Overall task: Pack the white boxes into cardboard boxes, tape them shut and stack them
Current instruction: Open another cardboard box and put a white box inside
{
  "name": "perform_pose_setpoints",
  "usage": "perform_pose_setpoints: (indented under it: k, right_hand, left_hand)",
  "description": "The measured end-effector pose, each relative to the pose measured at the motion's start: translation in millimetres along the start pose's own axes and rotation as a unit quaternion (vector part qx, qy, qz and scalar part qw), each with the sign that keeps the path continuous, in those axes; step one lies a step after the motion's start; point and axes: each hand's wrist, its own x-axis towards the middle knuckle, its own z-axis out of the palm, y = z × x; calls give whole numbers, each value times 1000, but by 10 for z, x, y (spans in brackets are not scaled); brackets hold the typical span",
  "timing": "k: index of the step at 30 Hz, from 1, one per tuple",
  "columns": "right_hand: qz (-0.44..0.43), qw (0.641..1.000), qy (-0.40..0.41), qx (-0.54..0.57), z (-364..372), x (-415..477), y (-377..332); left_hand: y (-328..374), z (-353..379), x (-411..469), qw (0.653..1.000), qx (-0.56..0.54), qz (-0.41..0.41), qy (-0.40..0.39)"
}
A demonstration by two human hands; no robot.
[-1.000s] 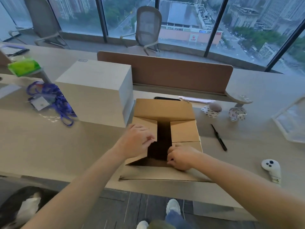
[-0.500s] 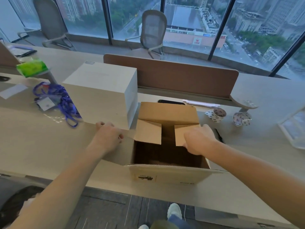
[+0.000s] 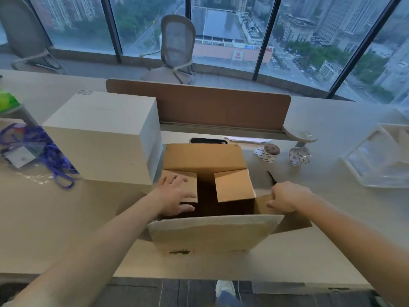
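The large white rectangular box [image 3: 104,138] stands on the pale wooden desk [image 3: 66,218], touching or just left of the open brown corrugated cardboard box [image 3: 212,233]. It looks stiff, smooth-sided and bulky rather than heavy, so it probably wants a flat palm on each opposite side. The left hand [image 3: 174,193] lies spread on the cardboard box's left inner flap, holding nothing. The right hand [image 3: 287,196] curls on the right outer flap, seemingly pinching it, though its fingertips are hidden.

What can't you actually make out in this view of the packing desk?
Head view only:
- Inside of the cardboard box: deep shadow, contents unclear.
- Print on its near flap: too blurred to read.
- Black pen: mostly behind the right hand.
- Green packet: cut off by the left edge.
- Dark flat object: partly behind the box's far flap.
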Motion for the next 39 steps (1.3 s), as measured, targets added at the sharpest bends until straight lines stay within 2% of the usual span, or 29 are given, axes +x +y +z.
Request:
perform_pose_setpoints:
  k: [3,7,11,15,18,20,23,27,30,32,35,39]
  right_hand:
    - [-13,998,-48,49,53,113,117]
    - [-41,996,-9,74,21,234,121]
    - [-118,990,30,69,-138,334,-119]
    - [-215,976,6,36,-198,462,-514]
    - [-271,962,-4,-38,-166,551,-808]
    - [-314,943,21,-107,-150,582,-946]
    - [-365,910,36,-192,-130,610,-1108]
    - [-374,891,29,-255,-226,627,-1246]
    - [-383,885,82,-253,-481,614,-1273]
    - [-361,892,121,-242,-624,607,-1251]
    - [-273,931,132,-205,-736,550,-1081]
    - [-165,968,48,-184,-612,496,-681]
  left_hand:
    - [17,67,50,998,43,16,-42]
    - [48,128,89,984,175,14,-31]
    - [24,66,55,979,191,43,47]
    - [-94,150,-1,940,205,133,239]
    - [-108,213,-134,913,237,87,320]
    - [-106,233,-235,912,273,-1,307]
    - [-193,300,-437,932,255,-112,231]
    - [-308,423,-588,964,197,-169,56]
    - [-319,402,-611,981,81,-179,-9]
    - [-369,383,-596,980,-33,-193,-26]
    - [-390,333,-537,966,-170,-197,-11]
    - [-515,424,-512,930,-305,-204,10]
